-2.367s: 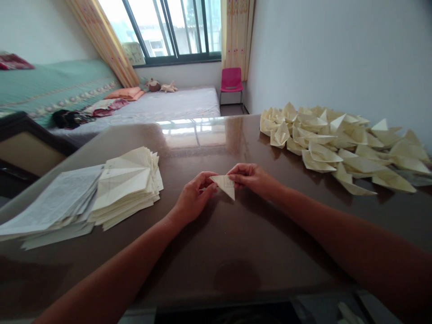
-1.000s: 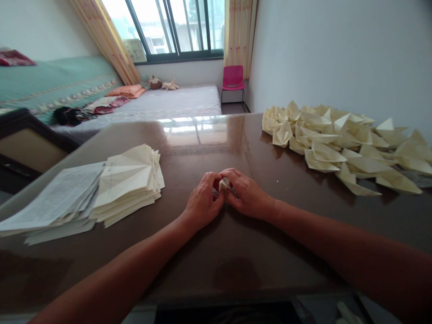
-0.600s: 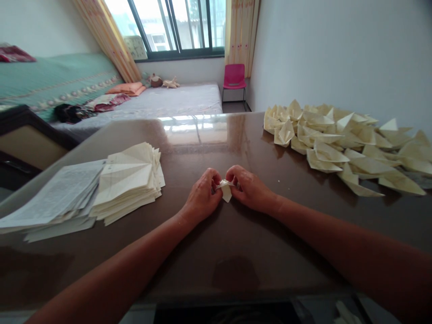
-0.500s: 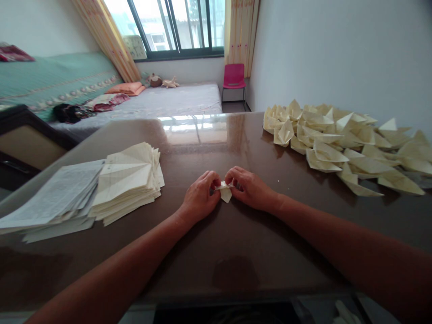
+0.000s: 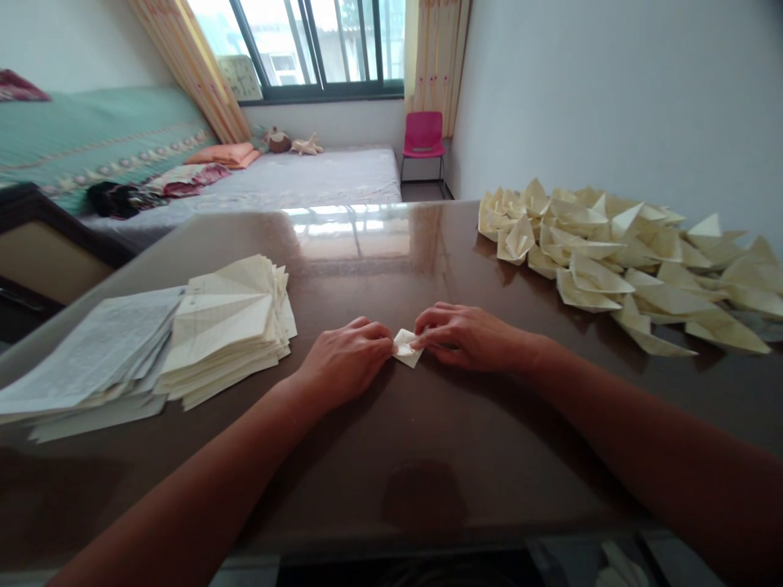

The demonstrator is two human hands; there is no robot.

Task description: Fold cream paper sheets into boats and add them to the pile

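Note:
A small folded piece of cream paper (image 5: 407, 355) lies on the brown table (image 5: 342, 473), roughly diamond-shaped with creases across it. My left hand (image 5: 351, 355) pinches its left corner, fingers pressed together. From the other side my right hand (image 5: 462, 336) grips the right corner between thumb and fingers. Parts of the paper's two sides are hidden under the fingertips.
To the left lie a stack of creased cream sheets (image 5: 214, 326) and a fanned pile of printed sheets (image 5: 103, 346). Many folded paper boats (image 5: 599, 253) are heaped at the right by the wall. A bed (image 5: 330, 175) and a pink chair (image 5: 424, 137) stand beyond the table.
The folded paper has gone from being held up between the fingertips to lying flatter on the table. My hands have spread slightly apart and flattened down.

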